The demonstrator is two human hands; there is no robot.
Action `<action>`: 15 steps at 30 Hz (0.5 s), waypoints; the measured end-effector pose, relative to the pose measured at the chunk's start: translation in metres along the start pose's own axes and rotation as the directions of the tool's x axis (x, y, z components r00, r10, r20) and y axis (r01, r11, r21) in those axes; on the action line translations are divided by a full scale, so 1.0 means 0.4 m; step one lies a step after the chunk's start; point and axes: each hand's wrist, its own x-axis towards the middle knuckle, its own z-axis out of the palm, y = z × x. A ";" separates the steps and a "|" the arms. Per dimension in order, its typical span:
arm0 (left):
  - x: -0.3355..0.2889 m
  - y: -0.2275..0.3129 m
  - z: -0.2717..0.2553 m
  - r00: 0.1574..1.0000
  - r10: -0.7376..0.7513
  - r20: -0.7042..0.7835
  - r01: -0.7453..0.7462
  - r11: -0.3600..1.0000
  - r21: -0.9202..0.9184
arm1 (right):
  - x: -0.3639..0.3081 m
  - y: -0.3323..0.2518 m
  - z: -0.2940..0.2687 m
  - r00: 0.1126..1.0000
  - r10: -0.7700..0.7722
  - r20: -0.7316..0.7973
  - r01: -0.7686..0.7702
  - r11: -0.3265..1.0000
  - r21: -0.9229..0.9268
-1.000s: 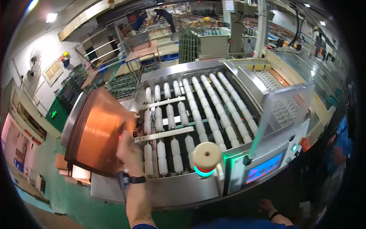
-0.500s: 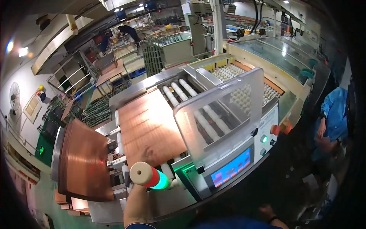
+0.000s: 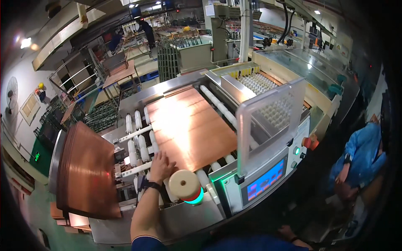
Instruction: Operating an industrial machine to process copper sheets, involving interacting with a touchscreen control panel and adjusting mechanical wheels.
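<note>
A flat copper sheet [image 3: 192,129] lies on the white rollers of a conveyor. My left hand [image 3: 162,167], with a dark band at its wrist, is at the sheet's near left edge. Its fingers are apart and appear to touch or nearly touch that edge. A signal light [image 3: 184,186] with a cream cap and a lit green ring stands just right of my left hand. Low in the view, my right hand [image 3: 287,232] hangs in shadow away from the conveyor; its fingers are too dim to read.
A stack of copper sheets [image 3: 86,171] leans at the left. A clear raised cover [image 3: 268,121] and a control panel with a lit screen [image 3: 266,182] are at the right. Beyond is a roller bed [image 3: 268,96]. A person in blue [image 3: 360,150] is at the far right.
The copper sheet has moved right along the rollers, baring more rollers at its left. My left hand, formerly over the sheet behind the signal light, is now at its left edge. The view has shifted slightly.
</note>
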 end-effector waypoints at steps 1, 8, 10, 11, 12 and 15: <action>0.021 0.014 0.025 1.000 0.011 -0.002 -0.011 1.000 -0.025 | 0.004 0.024 -0.020 0.978 -0.207 0.009 0.206 0.965 -0.163; 0.086 0.208 -0.032 0.992 0.005 0.127 0.019 0.982 -0.188 | 0.075 -0.362 -0.200 0.687 0.681 0.252 -0.691 0.507 0.515; 0.084 0.226 -0.082 0.979 0.092 0.179 -0.064 0.985 -0.158 | 0.049 -0.148 -0.090 0.926 0.210 0.315 -0.179 0.976 -0.124; 0.079 0.217 -0.103 0.996 0.017 0.089 0.006 0.970 -0.244 | 0.038 -0.042 -0.042 0.944 -0.049 0.326 0.174 0.914 -0.367; 0.070 0.186 -0.119 0.995 -0.045 -0.085 0.020 0.963 -0.269 | 0.055 -0.017 0.014 0.942 -0.062 0.330 0.189 0.910 -0.368; 0.063 0.186 -0.301 0.896 -0.358 -0.262 0.161 0.813 -0.560 | -0.044 -0.022 0.105 0.985 0.153 0.073 -0.136 0.971 -0.197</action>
